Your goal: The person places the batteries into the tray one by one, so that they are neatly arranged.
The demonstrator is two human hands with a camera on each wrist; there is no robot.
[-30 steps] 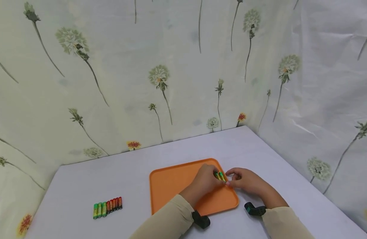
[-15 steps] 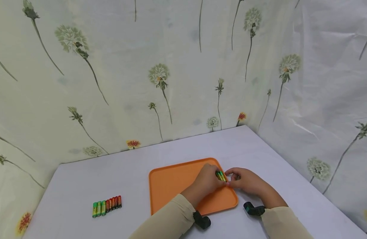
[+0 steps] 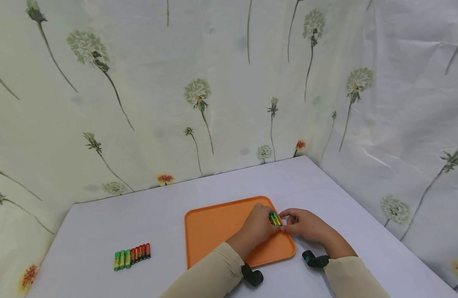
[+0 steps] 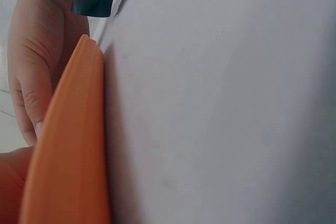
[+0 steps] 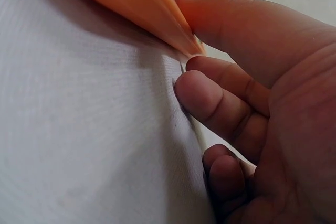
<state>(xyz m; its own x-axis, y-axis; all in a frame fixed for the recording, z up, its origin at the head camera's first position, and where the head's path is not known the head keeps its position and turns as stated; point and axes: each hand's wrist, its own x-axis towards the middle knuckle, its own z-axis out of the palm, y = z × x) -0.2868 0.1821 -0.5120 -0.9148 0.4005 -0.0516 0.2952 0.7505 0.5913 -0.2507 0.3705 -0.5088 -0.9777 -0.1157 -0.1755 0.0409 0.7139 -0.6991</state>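
Note:
Several small green-and-yellow batteries (image 3: pixel 275 219) lie side by side at the right edge of an orange tray (image 3: pixel 213 229). My left hand (image 3: pixel 259 223) reaches over the tray and holds them between its thumb and fingers, hiding part of them. From the right comes my right hand (image 3: pixel 307 225), its thumb at the tray rim close to the left thumb and its index finger near the batteries' far side. In the right wrist view the right thumb (image 5: pixel 226 22) touches the tray rim (image 5: pixel 157 9), while the other fingers (image 5: pixel 210 98) bend loosely outside it.
On the white table (image 3: pixel 158 223), left of the tray, a row holds green batteries (image 3: pixel 122 260) and thinner red batteries (image 3: pixel 141 251). A flower-patterned sheet (image 3: pixel 229 91) stands behind and to the right. Black wrist cameras (image 3: pixel 252 276) sit on both wrists.
The batteries under my left hand have come closer together, the gap between them narrowing. Both hands stay nearly in place; the head view shifts slightly.

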